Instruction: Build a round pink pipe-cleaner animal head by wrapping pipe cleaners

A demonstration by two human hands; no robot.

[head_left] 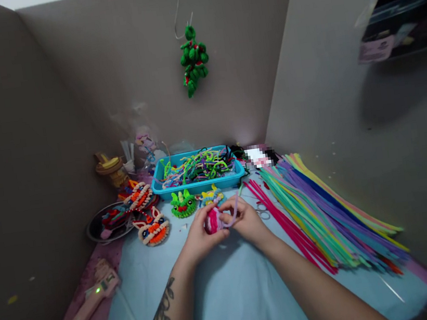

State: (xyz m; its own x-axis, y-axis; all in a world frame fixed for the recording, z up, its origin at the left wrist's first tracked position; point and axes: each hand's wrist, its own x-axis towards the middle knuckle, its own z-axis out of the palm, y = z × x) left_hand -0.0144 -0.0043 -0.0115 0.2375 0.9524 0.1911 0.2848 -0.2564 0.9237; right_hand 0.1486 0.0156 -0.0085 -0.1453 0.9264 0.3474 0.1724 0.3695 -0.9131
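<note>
The left hand [201,232] is gripping a pink craft piece [214,221] above the cloth [240,303], before the blue tray [201,187]; the right hand [248,220] is pinching a lilac pipe cleaner [237,209], whose loop could be slipping loose under a slackening pinch.

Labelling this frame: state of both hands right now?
Left hand: closed around a round pink-and-white fuzzy piece.
Right hand: fingers curled at its edge beside a thin lilac fuzzy strand; grip can't be told.
</note>
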